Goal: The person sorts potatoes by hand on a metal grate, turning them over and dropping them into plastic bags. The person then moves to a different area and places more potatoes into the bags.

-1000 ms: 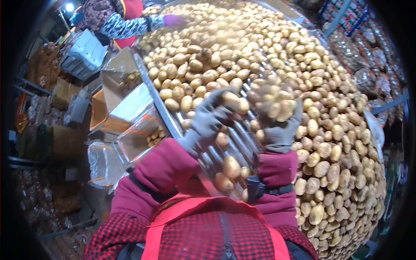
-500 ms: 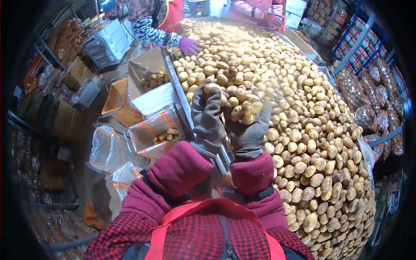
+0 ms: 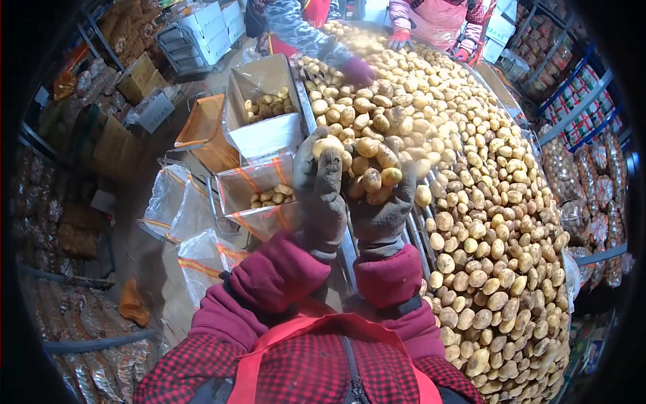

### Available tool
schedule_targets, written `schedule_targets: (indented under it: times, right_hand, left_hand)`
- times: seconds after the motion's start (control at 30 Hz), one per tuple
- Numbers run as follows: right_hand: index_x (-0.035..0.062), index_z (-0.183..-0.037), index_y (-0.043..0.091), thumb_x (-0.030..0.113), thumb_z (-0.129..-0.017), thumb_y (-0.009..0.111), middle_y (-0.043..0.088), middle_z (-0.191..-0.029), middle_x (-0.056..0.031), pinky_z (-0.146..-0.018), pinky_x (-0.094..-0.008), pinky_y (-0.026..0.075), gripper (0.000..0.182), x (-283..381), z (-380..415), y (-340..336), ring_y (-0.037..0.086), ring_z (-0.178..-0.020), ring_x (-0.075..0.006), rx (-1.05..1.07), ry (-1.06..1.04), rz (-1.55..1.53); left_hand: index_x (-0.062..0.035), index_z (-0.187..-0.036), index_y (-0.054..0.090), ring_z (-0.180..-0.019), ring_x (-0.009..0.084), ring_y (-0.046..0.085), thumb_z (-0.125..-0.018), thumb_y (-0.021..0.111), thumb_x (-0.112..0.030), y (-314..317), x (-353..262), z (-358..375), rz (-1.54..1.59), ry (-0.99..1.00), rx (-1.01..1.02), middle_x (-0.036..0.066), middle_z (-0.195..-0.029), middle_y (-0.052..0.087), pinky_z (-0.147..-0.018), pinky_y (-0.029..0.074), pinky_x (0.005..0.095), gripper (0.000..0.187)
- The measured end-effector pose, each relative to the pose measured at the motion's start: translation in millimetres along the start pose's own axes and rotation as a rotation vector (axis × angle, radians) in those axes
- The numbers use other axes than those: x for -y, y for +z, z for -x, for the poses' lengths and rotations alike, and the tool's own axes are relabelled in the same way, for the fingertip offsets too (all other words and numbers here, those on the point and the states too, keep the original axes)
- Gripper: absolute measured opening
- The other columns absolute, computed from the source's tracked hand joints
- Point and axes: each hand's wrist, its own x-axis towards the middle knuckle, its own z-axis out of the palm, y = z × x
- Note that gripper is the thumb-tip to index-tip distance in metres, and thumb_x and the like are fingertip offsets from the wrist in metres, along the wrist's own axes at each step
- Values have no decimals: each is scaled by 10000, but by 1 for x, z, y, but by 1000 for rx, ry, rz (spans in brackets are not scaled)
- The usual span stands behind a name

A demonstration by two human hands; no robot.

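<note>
Left: lined box (image 3: pixel 235 187), a few potatoes inside. Gloved left hand (image 3: pixel 326 195) curls around a pale potato (image 3: pixel 328 145). Just right, gloved right hand (image 3: pixel 381 221) cups a potato cluster (image 3: pixel 371 179); cannot tell whether hands touch. Right, near to far: potato heap (image 3: pixel 496 269). Judged risk: cluster looks loosely stacked; tilting or loosening the fingers could spill outer potatoes.

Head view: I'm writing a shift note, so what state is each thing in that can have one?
Left hand, gloved, curled around at least one potato.
Right hand, gloved, cupped under several potatoes.
Potato heap, loose, unbagged.
Upper cardboard box, open, partly filled with potatoes.
Lower lined box, open, some potatoes inside.
Bags at right, filled.
</note>
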Motion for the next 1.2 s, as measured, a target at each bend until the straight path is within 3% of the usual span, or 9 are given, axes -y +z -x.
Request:
schedule_targets:
  times: [0.03, 0.1, 0.2, 0.43, 0.67, 0.73, 0.9, 1.13, 1.2]
  right_hand:
    - [66, -1375, 613, 535, -1089, 484, 672, -1012, 15, -682, -225, 530, 563, 2, 1, 6, 539, -681, -46, -16, 132, -188]
    - [72, -1384, 615, 552, -1091, 462, 692, -1116, -21, -771, -272, 574, 583, 3, 4, 21, 625, -808, -98, -69, 164, -230]
    - [62, -1474, 546, 545, -1119, 407, 620, -1399, -124, -1119, -428, 494, 616, -17, 2, 14, 586, -1305, -287, 41, 70, -73]
    - [55, -1560, 445, 434, -1153, 359, 569, -1485, -164, -1192, -448, 438, 563, -56, 7, 30, 561, -1362, -297, 132, 128, 104]
    - [22, -1512, 478, 410, -1151, 387, 600, -1448, -187, -1143, -444, 504, 538, -109, 26, 52, 593, -1314, -304, 164, 197, 243]
    - [57, -1539, 460, 424, -1153, 374, 600, -1433, -179, -1180, -468, 461, 540, -130, 30, 58, 579, -1318, -311, 199, 339, -21]
    - [84, -1554, 442, 506, -1127, 406, 575, -1454, -162, -1189, -475, 425, 601, -189, 65, 62, 537, -1370, -318, 150, 498, 242]
    - [99, -1486, 514, 359, -1143, 417, 618, -1359, -93, -1058, -393, 530, 441, -272, 121, 51, 632, -1212, -246, 103, 943, 222]
    - [97, -1443, 552, 374, -1139, 422, 645, -1294, -77, -1019, -368, 544, 432, -289, 138, 64, 647, -1171, -218, 190, 908, 330]
  left_hand:
    - [37, -1431, 546, -1195, 223, 627, -1115, 552, -248, 1, -3, 1, 7, -3, -8, 126, -1279, 646, -1061, 517, 406, 425]
    - [58, -1470, 505, -1140, 152, 582, -1092, 619, -222, 1, -8, 2, -8, 47, 0, 80, -1260, 622, -1017, 488, 332, 484]
    - [78, -1470, 492, -1191, 184, 586, -1079, 642, -249, -7, -22, 1, -51, 23, -8, 109, -1297, 616, -1053, 490, 356, 532]
    - [91, -1440, 515, -1289, 266, 592, -1063, 655, -213, -55, -23, -7, -235, 114, -55, 200, -1451, 567, -1121, 468, 400, 504]
    - [-29, -1427, 532, -1336, 377, 553, -993, 727, -129, -116, -42, -13, -563, 538, -71, 247, -1459, 532, -1141, 441, 477, 486]
    - [-20, -1430, 536, -1344, 394, 546, -983, 719, -112, -138, -51, -9, -553, 512, -108, 256, -1462, 527, -1139, 439, 479, 492]
    - [-13, -1425, 539, -1385, 392, 521, -979, 720, -127, -204, -67, 20, -652, 306, -242, 244, -1487, 520, -1168, 422, 489, 494]
    - [-25, -1407, 569, -1343, 332, 561, -989, 717, -157, -292, -95, 74, -682, 85, -512, 186, -1426, 579, -1148, 447, 439, 463]
    - [-28, -1419, 561, -1344, 315, 563, -1011, 699, -170, -309, -109, 78, -757, 70, -514, 176, -1424, 581, -1163, 435, 426, 454]
